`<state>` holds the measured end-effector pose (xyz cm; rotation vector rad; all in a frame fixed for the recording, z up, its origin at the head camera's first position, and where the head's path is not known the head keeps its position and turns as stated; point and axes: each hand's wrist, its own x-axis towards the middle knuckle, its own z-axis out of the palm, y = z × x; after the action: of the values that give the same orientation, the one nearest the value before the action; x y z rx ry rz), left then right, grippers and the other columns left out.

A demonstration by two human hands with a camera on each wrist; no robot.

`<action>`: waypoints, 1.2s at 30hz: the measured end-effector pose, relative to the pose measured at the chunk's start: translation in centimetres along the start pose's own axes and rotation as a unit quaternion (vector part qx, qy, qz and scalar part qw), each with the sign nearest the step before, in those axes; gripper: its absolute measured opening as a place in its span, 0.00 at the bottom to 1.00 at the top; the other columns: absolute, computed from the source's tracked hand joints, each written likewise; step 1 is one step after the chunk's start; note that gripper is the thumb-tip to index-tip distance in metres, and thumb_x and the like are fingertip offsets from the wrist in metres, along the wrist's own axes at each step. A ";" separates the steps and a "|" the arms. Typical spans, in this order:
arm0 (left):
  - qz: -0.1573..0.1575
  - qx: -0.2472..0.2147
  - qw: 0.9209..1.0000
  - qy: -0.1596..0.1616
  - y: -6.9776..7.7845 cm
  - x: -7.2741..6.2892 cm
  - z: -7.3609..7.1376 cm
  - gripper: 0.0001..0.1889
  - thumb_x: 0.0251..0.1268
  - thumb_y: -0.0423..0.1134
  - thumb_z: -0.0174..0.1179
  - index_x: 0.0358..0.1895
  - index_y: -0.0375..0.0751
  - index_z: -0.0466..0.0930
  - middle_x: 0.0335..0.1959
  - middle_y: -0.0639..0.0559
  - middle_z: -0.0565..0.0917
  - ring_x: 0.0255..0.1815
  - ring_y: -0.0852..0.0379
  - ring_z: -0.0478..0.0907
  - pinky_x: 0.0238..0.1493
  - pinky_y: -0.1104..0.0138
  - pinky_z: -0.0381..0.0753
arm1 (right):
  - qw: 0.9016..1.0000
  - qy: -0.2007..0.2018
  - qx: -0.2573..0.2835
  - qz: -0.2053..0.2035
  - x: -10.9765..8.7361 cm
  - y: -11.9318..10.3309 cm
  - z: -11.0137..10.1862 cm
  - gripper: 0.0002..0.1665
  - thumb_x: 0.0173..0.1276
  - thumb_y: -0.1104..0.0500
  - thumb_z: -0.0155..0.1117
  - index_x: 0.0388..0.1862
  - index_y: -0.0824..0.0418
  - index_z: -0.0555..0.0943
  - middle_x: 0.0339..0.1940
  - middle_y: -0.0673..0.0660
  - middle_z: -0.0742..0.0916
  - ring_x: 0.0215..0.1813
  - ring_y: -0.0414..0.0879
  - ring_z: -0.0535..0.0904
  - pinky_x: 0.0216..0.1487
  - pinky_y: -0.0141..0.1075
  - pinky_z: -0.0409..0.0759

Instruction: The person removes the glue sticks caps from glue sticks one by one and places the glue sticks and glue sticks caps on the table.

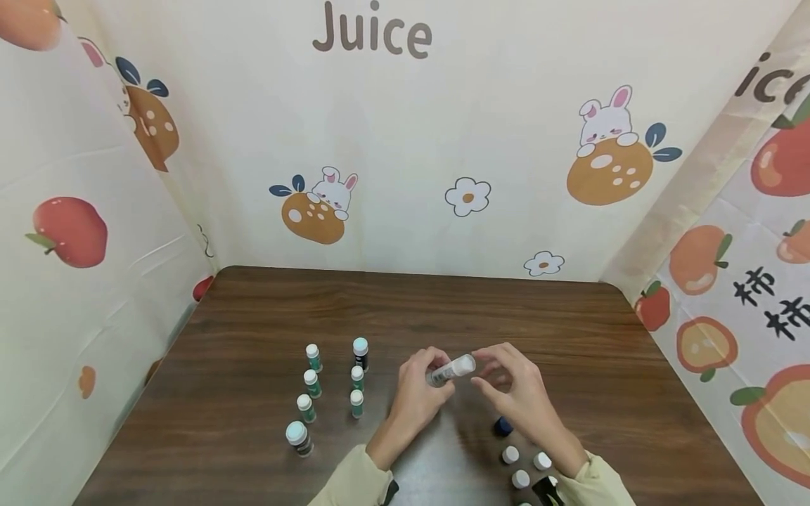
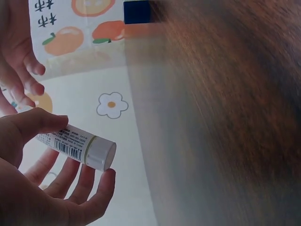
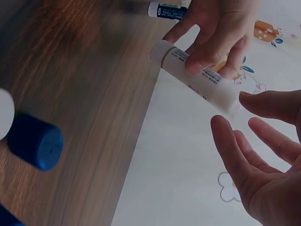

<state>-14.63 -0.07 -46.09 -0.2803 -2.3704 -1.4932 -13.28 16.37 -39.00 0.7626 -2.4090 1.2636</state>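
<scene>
My left hand (image 1: 414,393) grips a white glue stick (image 1: 452,370) with printed text and a barcode, its thumb on one side and fingers on the other. The glue stick is tilted, with its plain whitish end toward my right hand (image 1: 522,390). In the right wrist view, the right thumb and fingers are spread around the space just off that end (image 3: 223,101), holding nothing. The opposite end, a smooth white base (image 2: 101,153), points away past the left fingertips in the left wrist view.
Left of my hands, several small green-labelled sticks (image 1: 313,383) and larger dark-labelled ones (image 1: 299,437) stand upright in two rows. By my right forearm lie a blue cap (image 1: 503,426) and several white caps (image 1: 521,479). A printed cloth (image 1: 405,140) walls the wooden table (image 1: 253,309) behind and at both sides.
</scene>
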 end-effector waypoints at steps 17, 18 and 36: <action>0.010 0.008 0.999 -0.043 0.9 -1.5 -1.9 0.15 0.39 0.28 0.69 0.33 0.48 0.80 0.28 0.60 0.79 0.32 0.61 0.74 0.36 0.67 0.74 | 0.998 -0.041 0.030 -0.026 -0.6 2.0 1.6 0.18 0.47 0.72 0.74 0.38 0.61 0.82 0.36 0.52 0.82 0.32 0.44 0.80 0.27 0.30 0.82; 0.012 0.008 0.999 -0.045 0.9 -1.5 -2.0 0.15 0.38 0.28 0.69 0.33 0.48 0.80 0.28 0.59 0.79 0.32 0.61 0.74 0.36 0.66 0.74 | 0.998 -0.044 0.033 -0.029 -0.6 2.1 1.6 0.18 0.48 0.71 0.74 0.39 0.60 0.82 0.36 0.52 0.82 0.32 0.43 0.80 0.28 0.30 0.82; 0.016 -0.017 0.997 -0.080 2.0 -2.3 -3.7 0.13 0.42 0.29 0.69 0.33 0.48 0.81 0.28 0.60 0.82 0.29 0.62 0.77 0.30 0.66 0.79 | 0.994 -0.057 0.034 -0.087 -1.0 0.1 -0.1 0.20 0.49 0.70 0.74 0.42 0.60 0.82 0.40 0.52 0.82 0.35 0.43 0.81 0.33 0.28 0.81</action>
<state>-11.16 -2.46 -43.79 -0.4599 -2.4513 -1.5516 -12.50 16.76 -39.50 1.0676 -2.3356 1.2693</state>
